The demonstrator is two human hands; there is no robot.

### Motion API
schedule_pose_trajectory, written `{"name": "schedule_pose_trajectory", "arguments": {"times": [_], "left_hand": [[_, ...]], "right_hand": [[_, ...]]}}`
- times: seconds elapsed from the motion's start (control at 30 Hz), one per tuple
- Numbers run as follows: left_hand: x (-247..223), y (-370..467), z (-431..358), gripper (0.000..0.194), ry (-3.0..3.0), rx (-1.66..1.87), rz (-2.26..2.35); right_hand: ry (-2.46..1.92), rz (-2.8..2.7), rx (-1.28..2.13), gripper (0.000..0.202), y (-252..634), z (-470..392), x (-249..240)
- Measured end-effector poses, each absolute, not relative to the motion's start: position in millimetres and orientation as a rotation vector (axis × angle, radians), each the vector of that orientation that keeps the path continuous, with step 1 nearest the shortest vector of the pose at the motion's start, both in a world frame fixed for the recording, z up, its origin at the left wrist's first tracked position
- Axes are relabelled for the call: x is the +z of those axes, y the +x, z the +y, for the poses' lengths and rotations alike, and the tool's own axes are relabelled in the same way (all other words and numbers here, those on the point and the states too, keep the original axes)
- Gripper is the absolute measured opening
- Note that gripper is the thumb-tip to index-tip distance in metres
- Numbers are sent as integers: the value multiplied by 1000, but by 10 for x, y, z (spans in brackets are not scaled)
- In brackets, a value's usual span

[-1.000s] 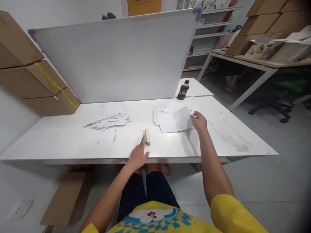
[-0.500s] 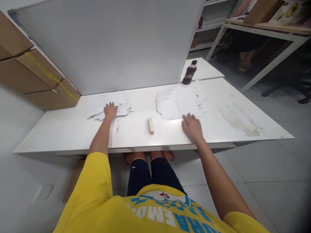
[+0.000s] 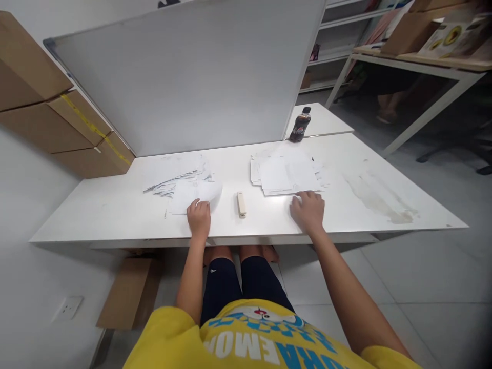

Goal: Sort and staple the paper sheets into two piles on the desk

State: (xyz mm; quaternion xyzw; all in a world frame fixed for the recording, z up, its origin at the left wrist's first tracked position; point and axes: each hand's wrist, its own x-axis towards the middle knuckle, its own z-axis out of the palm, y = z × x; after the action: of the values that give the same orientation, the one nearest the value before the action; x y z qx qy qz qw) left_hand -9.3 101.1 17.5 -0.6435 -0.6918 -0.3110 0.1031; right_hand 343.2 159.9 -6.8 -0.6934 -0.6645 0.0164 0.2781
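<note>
My left hand (image 3: 199, 218) is closed on the near edge of a white paper sheet (image 3: 192, 193), whose right side curls up. Behind that sheet lies a fanned pile of papers (image 3: 165, 171). My right hand (image 3: 308, 209) rests on the table at the near edge of a second paper stack (image 3: 290, 174), its fingers bent close together; whether they pinch a sheet is hidden. Between my two hands a cream-coloured stapler (image 3: 241, 205) lies on the white table (image 3: 123, 215).
A whiteboard (image 3: 200, 77) stands along the table's back edge. A dark drink bottle (image 3: 300, 124) is at the back right. Cardboard boxes (image 3: 34, 123) are stacked at the left; another box (image 3: 125, 292) sits under the table. A person's foot shows beneath the desk at the upper right.
My left hand has come toward me and to the right, drawing a sheet off the left pile. My right hand has shifted slightly, and the right stack's top sheets now sit nearer the front.
</note>
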Motion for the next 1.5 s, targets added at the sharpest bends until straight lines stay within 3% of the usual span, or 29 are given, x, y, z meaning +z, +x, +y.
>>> {"name": "schedule_pose_trajectory", "arguments": {"times": [0.3,0.5,0.63,0.8,1.0,1.2,1.37,1.5], "left_hand": [[-50,297,-31,25,-2165,-976,-1890],[103,547,-451,37,-2364,-872,-1686],[137,765,-497,34,-2543,-843,-1348],[148,780,-429,39,-2657,-769,-1440],[357,507,157,77,-2162,-1191,-1972],[344,595,518,52,-2395,-1536,-2078],[210,908,409,59,-2432,-1875,-2185],[218,1041,209,32,-2328,-2033,-2152]], "right_hand": [[-1675,-1804,265,38,3504,1593,-2],[-1543,-1684,1123,51,2790,712,171],[-1367,-1508,1487,37,2358,328,242],[-1397,-1357,1267,36,2706,430,505],[-1360,-1343,921,31,3121,674,649],[-1358,-1296,918,32,3125,731,381],[-1269,-1229,998,43,3188,752,258],[-1283,-1138,1090,33,3313,579,255]]}}
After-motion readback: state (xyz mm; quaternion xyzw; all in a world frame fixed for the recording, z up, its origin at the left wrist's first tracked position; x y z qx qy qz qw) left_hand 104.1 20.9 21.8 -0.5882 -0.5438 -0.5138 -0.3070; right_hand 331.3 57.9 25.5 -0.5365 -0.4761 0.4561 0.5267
